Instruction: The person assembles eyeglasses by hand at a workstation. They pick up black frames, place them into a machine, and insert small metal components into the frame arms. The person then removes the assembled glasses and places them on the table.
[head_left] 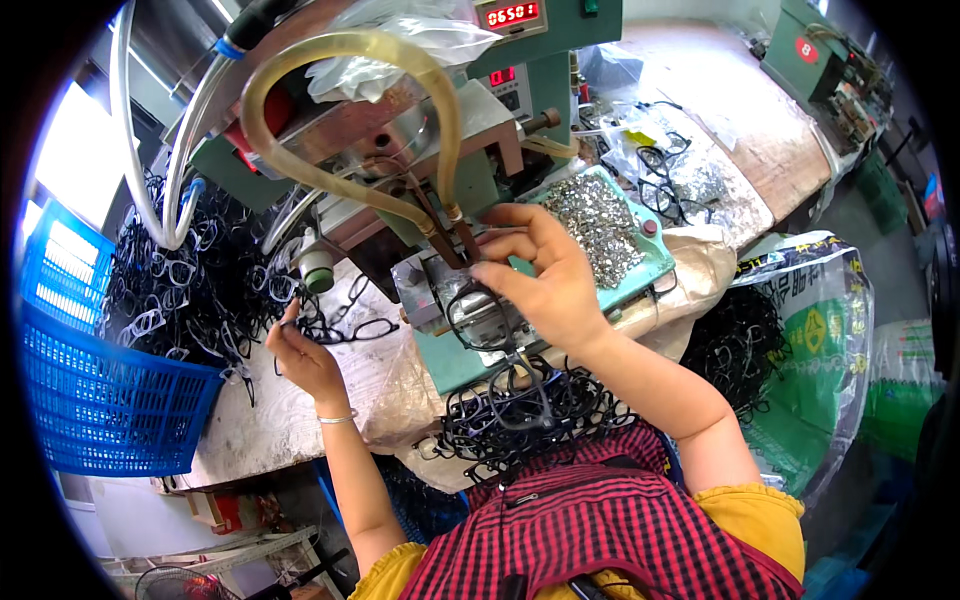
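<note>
My right hand (545,275) is at the green bench machine (555,85), thumb and fingers drawn together beside its two brown metal prongs (450,242). A tiny thing between those fingertips, if any, is hidden. Just below the thumb, a black eyeglass frame (480,312) rests over the metal fixture (425,290). To the left, my left hand (308,365) has curled fingers at the edge of more black eyeglass frames (350,325), apparently gripping one; the contact is partly hidden. A turquoise tray (655,265) of small metal parts (595,225) stands right of the fixture.
A large heap of dark frames (160,280) lies at left behind a blue plastic basket (120,395). More frames (530,410) pile up against my checked apron (580,525). A thick yellowish hose (350,45) loops above the work. Green-and-white sacks (815,350) stand at right.
</note>
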